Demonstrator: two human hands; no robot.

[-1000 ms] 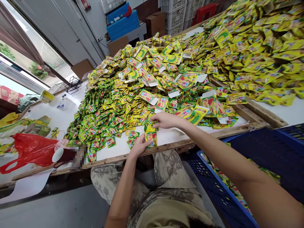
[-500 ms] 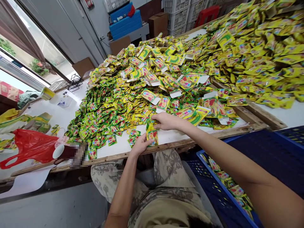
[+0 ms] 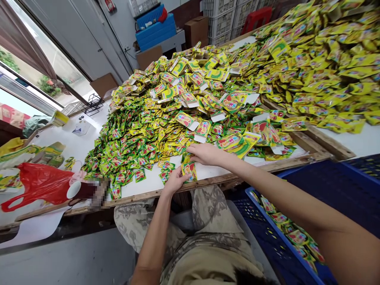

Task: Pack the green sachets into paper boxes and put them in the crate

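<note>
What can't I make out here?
Head view, throughout:
Right hand: its own fingers hide whether it grips anything.
Left hand: packet hides some fingers.
Blue crate: right forearm covers part; bottom edge cuts it.
Mug: pixelation hides one end.
Packet pile: fine print too small.

A red plastic bag [image 3: 44,183] lies on the desk [image 3: 209,170] beside a dark mug [image 3: 85,190] with a white inside. Farther back, a black wire rack [image 3: 93,104] stands near a cardboard box [image 3: 103,84]. Beyond, a red stool [image 3: 257,19] stands next to stacked white crates [image 3: 221,21]; a brownish curtain [image 3: 29,45] hangs at the left.
</note>
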